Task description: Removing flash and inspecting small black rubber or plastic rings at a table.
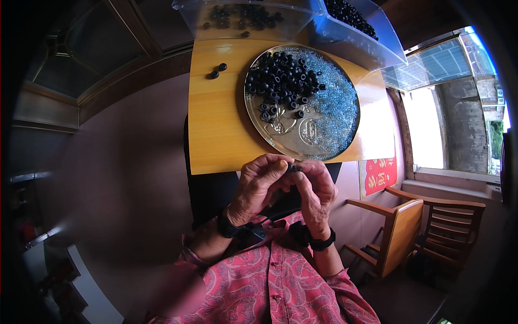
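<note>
**A:** Pinching away at the table's near edge, both hands meet just below the round metal tray; the left hand comes in from seven o'clock, thumb and forefinger pressed together on a small black ring; the right hand answers from five o'clock, its fingertips closed on the same piece from the other side.

**B:** So the ring sits between the two sets of fingertips, right over the table's front lip; any gap there?

**A:** None that shows; the fingers crowd it, and only a dark sliver of the ring peeks out; whether a second part is caught in there cannot be told.

**B:** And the rest of the table?

**A:** At twelve o'clock from the hands lies the tray, holding a heap of black rings on its far-left half and a spread of pale blue beads along its right side; at eleven o'clock two loose black rings rest on the yellow wooden table; past the tray stand two clear plastic tubs, each with more black pieces inside.

**B:** The wrists?

**A:** A black band on each; red patterned sleeves below; a wooden chair at four o'clock.
</note>
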Demonstrator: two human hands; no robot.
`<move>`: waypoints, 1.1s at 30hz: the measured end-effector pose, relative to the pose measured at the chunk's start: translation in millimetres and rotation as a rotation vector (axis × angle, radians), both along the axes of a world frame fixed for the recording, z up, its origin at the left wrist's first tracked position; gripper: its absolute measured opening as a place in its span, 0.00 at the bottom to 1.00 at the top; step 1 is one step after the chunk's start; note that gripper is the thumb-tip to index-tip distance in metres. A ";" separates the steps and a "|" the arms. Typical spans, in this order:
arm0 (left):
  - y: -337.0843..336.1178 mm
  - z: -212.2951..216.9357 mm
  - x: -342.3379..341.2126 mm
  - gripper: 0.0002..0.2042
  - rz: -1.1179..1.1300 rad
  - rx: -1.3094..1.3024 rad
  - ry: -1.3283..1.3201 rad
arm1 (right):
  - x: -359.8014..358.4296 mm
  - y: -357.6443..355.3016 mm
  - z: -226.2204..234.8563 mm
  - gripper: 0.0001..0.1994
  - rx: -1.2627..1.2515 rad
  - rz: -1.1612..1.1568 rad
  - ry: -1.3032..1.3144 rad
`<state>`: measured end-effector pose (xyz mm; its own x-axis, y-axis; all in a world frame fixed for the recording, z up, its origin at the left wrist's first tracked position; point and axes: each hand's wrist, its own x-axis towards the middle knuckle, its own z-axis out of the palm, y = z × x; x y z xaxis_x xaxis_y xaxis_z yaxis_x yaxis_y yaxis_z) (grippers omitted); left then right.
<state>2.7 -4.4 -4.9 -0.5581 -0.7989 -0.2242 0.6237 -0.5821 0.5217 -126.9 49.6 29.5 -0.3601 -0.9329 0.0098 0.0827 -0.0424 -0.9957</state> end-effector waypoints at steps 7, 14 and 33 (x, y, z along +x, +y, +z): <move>-0.5 2.3 2.1 0.10 -0.021 -0.022 -0.061 | 0.0 1.0 0.0 0.06 0.031 -0.025 0.085; -1.3 3.4 2.5 0.10 -0.024 -0.043 -0.093 | -0.4 -0.1 0.2 0.07 -0.013 -0.028 0.179; -1.3 3.0 3.5 0.09 0.004 -0.019 -0.053 | -0.1 0.0 -0.7 0.10 -0.113 -0.026 0.481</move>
<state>6.2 -5.7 -1.8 -0.5427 -0.8053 -0.2386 0.5970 -0.5697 0.5648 -127.0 49.6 28.8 -0.3131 -0.9073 0.2808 -0.3873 -0.1480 -0.9100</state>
